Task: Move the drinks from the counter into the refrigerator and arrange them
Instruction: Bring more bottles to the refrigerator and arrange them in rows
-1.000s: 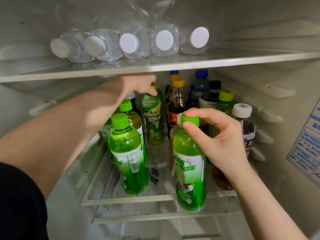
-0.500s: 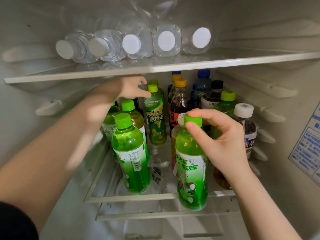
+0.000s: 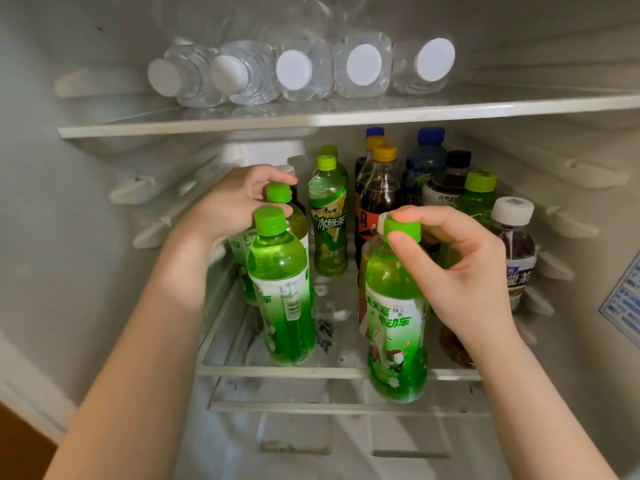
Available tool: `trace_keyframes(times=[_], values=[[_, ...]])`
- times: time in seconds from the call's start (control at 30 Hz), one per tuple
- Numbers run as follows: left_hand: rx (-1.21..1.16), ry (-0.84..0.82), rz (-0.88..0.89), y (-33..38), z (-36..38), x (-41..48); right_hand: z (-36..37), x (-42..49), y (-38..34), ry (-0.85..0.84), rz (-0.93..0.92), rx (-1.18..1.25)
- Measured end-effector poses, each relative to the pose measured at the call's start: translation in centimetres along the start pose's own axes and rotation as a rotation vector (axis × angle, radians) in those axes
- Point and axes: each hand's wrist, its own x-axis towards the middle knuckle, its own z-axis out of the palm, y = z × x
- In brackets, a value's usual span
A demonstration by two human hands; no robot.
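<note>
R hand (image 3: 460, 268) pinches cap of green plastic tea bottle (image 3: 394, 323). Bottle upright, hangs straight below it, base just in front of clear fridge shelf (image 3: 311, 371) rim. Free gap behind-left, imo. L hand (image 3: 235, 206) grips cap of yellow-green bottle (image 3: 277, 195) further back.

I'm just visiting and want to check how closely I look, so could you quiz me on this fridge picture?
1. The right hand pinches the cap of: A a green tea bottle; B a cola bottle; C a blue-capped bottle.
2. True or false: the water bottles on the upper shelf stand upright.
3. How many white caps show on that shelf?
Key: 1 A; 2 false, they lie on their sides; 3 five.
</note>
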Motion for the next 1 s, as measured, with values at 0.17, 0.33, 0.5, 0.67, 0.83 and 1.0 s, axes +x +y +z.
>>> trace_keyframes(times=[0.17,0.33,0.5,0.67,0.83,1.0], values=[[0.011,0.086,0.108,-0.4,0.1,-1.6,0.6,-0.2,-0.7,-0.028,-0.020,-0.033],[0.019,0.299,0.138,-1.2,-1.3,-3.8,0.9,-0.2,-0.8,-0.015,-0.026,-0.049],[0.006,0.474,0.165,-1.2,-1.1,-5.2,1.8,-0.7,-0.7,0.075,-0.023,-0.076],[0.059,0.556,0.237,-0.9,-0.6,-6.3,2.8,-1.1,-1.1,0.122,-0.099,-0.098],[0.279,0.617,0.351,-0.5,-1.2,-7.5,3.2,-1.0,-1.2,0.144,-0.088,-0.082],[0.396,0.586,0.333,-2.5,-1.1,-8.4,3.4,-0.9,-0.9,0.134,-0.075,-0.066]])
